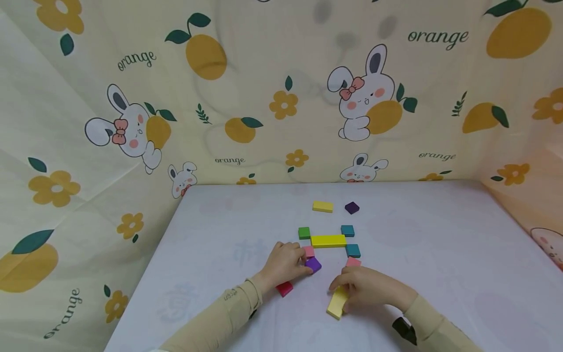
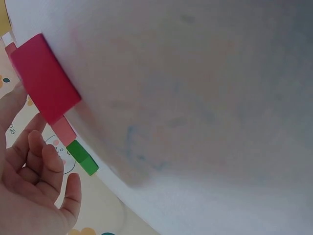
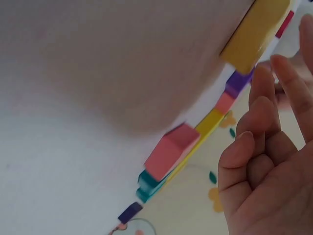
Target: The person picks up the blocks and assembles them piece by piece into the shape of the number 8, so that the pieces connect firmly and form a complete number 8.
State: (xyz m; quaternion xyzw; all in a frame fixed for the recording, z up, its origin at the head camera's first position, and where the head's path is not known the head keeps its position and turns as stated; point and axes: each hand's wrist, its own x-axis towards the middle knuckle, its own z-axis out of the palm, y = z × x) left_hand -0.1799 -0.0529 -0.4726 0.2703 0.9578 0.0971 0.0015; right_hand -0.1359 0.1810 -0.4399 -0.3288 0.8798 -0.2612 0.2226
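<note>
In the head view my left hand [image 1: 285,264] has thumb and forefinger at the edges of a purple block [image 1: 313,265], pinching it just below a pink block [image 1: 309,252]. A red block [image 1: 285,288] lies under that wrist; it looms large in the left wrist view beside the curled fingers. My right hand [image 1: 367,288] holds a pale yellow oblong block [image 1: 337,302] between thumb and forefinger, low on the table. Just above its knuckles lies another pink block [image 1: 353,262], partly covered by the hand.
A bright yellow bar [image 1: 328,241] lies between a green block [image 1: 304,233] and teal blocks [image 1: 353,251]. Farther back are a yellow block [image 1: 323,207] and a dark purple block [image 1: 352,208]. A printed cloth [image 1: 264,98] hangs behind the white table [image 1: 228,215].
</note>
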